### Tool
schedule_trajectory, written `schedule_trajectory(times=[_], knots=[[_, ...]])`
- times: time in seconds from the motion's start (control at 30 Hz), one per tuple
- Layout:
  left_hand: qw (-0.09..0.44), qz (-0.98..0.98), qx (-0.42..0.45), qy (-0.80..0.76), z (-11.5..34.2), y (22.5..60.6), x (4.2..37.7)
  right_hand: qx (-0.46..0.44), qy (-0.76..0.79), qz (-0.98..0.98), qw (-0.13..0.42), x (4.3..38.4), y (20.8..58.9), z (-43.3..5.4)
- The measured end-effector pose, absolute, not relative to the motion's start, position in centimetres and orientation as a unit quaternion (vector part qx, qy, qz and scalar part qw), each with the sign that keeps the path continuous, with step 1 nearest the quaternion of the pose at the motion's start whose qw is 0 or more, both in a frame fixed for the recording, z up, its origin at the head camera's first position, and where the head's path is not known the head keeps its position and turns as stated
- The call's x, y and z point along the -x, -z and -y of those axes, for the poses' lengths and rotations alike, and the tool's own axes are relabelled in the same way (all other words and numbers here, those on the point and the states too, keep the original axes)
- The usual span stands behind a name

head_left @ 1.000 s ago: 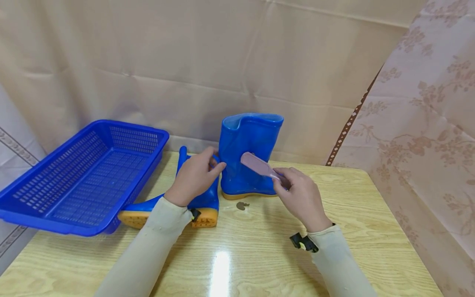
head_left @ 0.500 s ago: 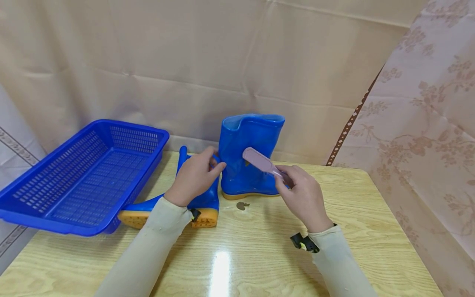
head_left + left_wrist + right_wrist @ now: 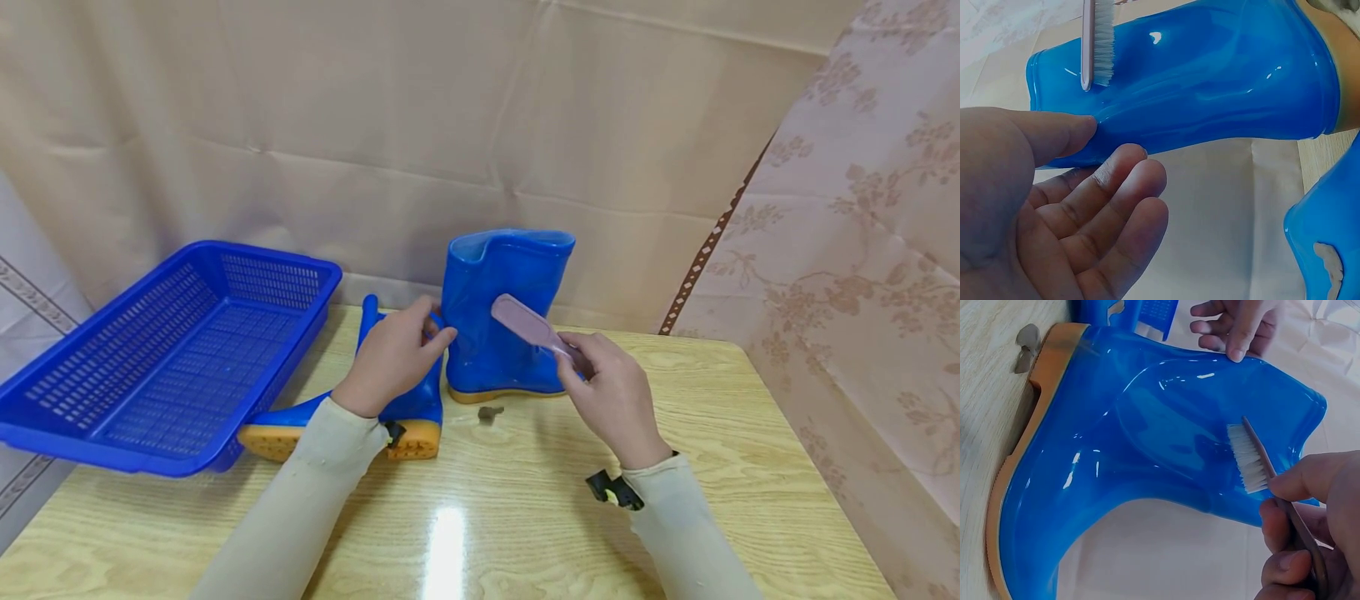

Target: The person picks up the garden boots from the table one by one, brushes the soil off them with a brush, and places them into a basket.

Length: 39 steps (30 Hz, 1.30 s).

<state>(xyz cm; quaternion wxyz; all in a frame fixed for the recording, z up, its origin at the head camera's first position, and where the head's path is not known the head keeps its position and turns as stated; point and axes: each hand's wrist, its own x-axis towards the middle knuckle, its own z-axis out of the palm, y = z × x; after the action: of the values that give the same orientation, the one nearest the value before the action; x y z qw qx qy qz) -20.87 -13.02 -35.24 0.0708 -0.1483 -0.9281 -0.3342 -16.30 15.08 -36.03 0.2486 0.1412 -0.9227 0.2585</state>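
Note:
A blue rubber boot (image 3: 502,275) with a tan sole stands upright on the table in the head view. My right hand (image 3: 611,400) grips the handle of a pink brush (image 3: 525,321). Its white bristles (image 3: 1247,459) lie against the boot's shaft in the right wrist view. My left hand (image 3: 397,358) is at the shaft's left edge, thumb on the near face, index fingertip hidden behind the boot, other fingers loosely bent. A second blue boot (image 3: 427,396) with an orange sole is partly covered by my left hand and forearm. It bears a grey-brown patch (image 3: 1330,269).
A blue plastic basket (image 3: 225,358) with slotted walls sits at the left of the wood-grain table (image 3: 525,525). Brown flakes (image 3: 490,414) lie in front of the standing boot. A beige curtain (image 3: 405,150) hangs close behind.
The brush has shifted slightly up and right along the shaft. A brown bit seen beneath it half a second ago is gone from there, and the flakes on the table look different. The left hand stays put.

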Motion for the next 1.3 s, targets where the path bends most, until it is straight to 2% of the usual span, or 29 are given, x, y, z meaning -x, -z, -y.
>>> schedule_trajectory(times=[0.47, 0.8, 1.1, 1.2, 1.3], knots=[[0.072, 0.926, 0.159, 0.334, 13.10, 35.35, 21.01, -0.160, -0.255, 0.923, 0.238, 16.34, 35.93, -14.87], [0.068, 0.927, 0.155, 0.334, 12.97, 35.43, 21.05, -0.172, -0.234, 0.944, 0.159, 16.49, 36.36, -15.02], [0.069, 0.927, 0.157, 0.332, 13.08, 35.44, 21.07, -0.171, -0.248, 0.927, 0.225, 16.29, 36.00, -14.89], [0.066, 0.928, 0.154, 0.331, 13.06, 35.38, 21.07, -0.170, -0.247, 0.927, 0.225, 16.28, 35.99, -14.88], [0.064, 0.929, 0.154, 0.331, 13.00, 35.40, 21.10, -0.170, -0.242, 0.934, 0.199, 16.39, 36.18, -14.87]])
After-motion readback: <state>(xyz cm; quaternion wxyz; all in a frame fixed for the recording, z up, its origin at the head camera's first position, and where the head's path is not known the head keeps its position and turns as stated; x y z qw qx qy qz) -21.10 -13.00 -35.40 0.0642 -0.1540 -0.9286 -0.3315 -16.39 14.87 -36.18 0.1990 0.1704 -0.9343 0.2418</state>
